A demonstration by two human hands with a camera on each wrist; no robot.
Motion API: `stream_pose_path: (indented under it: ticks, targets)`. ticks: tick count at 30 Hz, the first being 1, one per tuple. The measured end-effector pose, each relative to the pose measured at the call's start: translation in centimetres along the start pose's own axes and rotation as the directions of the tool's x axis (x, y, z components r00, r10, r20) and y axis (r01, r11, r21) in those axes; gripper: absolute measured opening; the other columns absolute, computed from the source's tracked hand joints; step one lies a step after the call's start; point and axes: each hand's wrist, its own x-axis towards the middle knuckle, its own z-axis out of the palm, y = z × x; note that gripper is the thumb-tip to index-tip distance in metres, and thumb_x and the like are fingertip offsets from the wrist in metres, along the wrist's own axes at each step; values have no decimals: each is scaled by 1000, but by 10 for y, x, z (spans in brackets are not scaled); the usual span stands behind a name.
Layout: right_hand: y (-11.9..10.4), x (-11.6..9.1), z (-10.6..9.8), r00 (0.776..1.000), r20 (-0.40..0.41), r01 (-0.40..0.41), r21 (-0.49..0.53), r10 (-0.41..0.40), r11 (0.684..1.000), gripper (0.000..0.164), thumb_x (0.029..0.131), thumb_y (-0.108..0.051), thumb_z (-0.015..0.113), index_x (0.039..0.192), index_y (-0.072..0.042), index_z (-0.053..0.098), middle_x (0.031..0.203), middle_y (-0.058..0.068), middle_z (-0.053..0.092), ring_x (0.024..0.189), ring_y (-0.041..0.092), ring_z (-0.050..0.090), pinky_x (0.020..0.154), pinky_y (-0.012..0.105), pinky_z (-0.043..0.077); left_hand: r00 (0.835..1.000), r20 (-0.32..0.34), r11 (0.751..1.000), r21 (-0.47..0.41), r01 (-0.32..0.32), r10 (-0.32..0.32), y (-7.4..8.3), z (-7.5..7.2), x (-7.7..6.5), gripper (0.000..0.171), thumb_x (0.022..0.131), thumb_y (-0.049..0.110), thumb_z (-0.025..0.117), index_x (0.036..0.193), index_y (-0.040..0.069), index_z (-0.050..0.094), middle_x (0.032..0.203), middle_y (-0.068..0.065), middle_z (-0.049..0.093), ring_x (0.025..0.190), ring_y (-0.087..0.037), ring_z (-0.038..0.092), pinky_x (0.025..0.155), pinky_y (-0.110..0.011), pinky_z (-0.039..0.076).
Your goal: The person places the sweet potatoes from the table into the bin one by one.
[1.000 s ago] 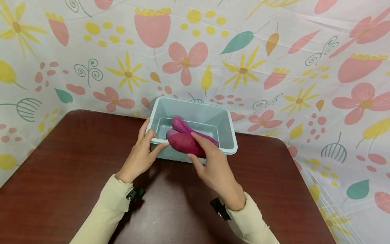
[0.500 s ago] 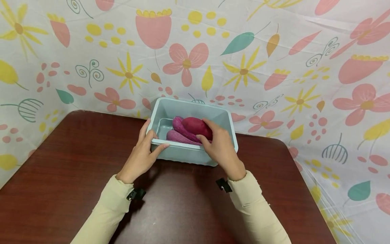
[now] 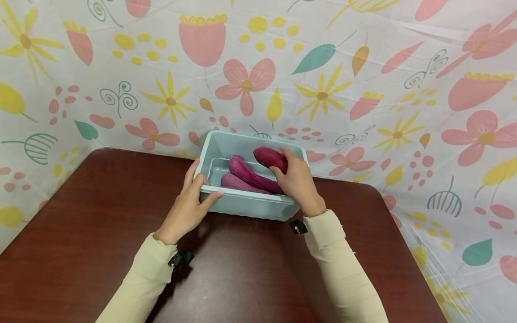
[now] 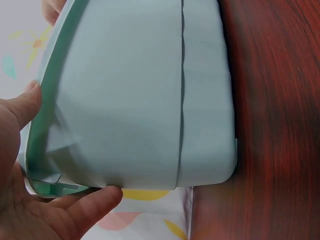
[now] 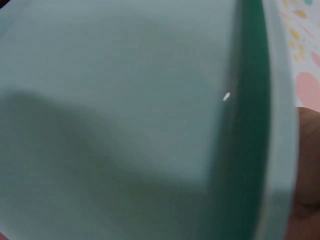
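A pale blue-green plastic bin (image 3: 250,206) stands on the table, and my left hand (image 3: 186,204) grips its front left corner. In the left wrist view the thumb (image 4: 31,102) lies at the rim and the fingers reach under the corner. My right hand (image 3: 298,183) holds a smooth, dark red sweet potato (image 3: 269,159) over the right part of the bin's inside. Two long purple eggplant-shaped vegetables lie in the bin: a brighter one (image 3: 252,176) and a paler one (image 3: 239,183) along the front wall. The right wrist view shows mostly the bin's outer wall (image 5: 115,100).
The dark reddish-brown wooden table (image 3: 101,215) extends to both sides and in front of the bin. Behind it hangs a white floral-patterned cloth (image 3: 347,85), close to the bin's back rim. Black straps (image 3: 299,226) sit at both sleeve cuffs.
My right hand has carried the sweet potato from over the front rim back and to the right, inside the bin. My left hand stays at the corner.
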Motion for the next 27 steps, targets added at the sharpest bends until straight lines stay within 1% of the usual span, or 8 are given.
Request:
stream_pose_path:
  ticks: [4,7,14,16,19,22,24,27]
  targets:
    - [7,0,1,999,35,-36,-33,37,999,76,94,-24,70,156,-5,31,141,24,57,129,42,55,110,55,43,1000,9,1000,-4,-1,1,1,2,0,37,98,41,64,103,11,42,171,-9,3,85,-26,62,60,-30,45]
    - [11,-3,3,997,57,-58,-40,61,997,73,94,-25,70,155,-5,34,154,20,47,138,40,48,115,54,39,1000,13,1000,-8,-9,9,2,3,-1,37,98,40,64,103,11,42,170,-10,4,90,-27,62,60,-30,45]
    - [15,-15,3,994,64,-85,-32,87,996,70,95,-28,68,154,-7,36,154,17,47,137,40,48,113,56,40,1000,25,1000,-11,-11,11,1,5,-3,36,99,40,63,103,11,42,170,-12,5,81,-27,62,60,-30,45]
    - [15,-20,2,995,53,-78,-21,79,997,69,96,-29,68,154,-7,37,153,17,48,136,40,49,111,57,41,1000,27,1000,-11,-11,12,0,5,-3,37,99,40,63,104,10,42,170,-12,5,84,-27,62,61,-30,45]
    - [11,-30,3,999,29,-40,-2,40,999,69,95,-31,69,152,-7,39,152,16,49,136,38,50,111,56,42,1000,16,1000,-8,-13,13,-4,4,-2,37,100,39,62,106,8,43,170,-14,4,109,-34,60,68,-34,48]
    - [6,-44,7,1000,-3,4,12,-4,1000,71,94,-34,71,152,-6,41,154,16,48,140,38,46,114,56,40,1000,7,1000,-7,-3,3,-9,6,-3,39,101,38,60,120,8,45,170,-15,-1,142,-40,39,83,-44,52]
    - [2,-54,12,1000,-17,15,17,-14,1000,72,94,-36,71,152,-6,41,157,17,44,145,38,41,116,57,36,1000,1,1000,7,3,-3,-12,7,-5,46,101,39,60,135,12,44,171,-13,-7,153,-41,22,95,-52,51]
    - [-4,-69,23,999,-26,22,15,-22,1000,74,94,-40,71,153,-9,39,163,18,34,149,40,33,118,60,32,1000,-1,998,59,25,-25,-13,10,-15,62,100,42,61,153,24,35,171,-9,-13,158,-40,6,115,-64,32]
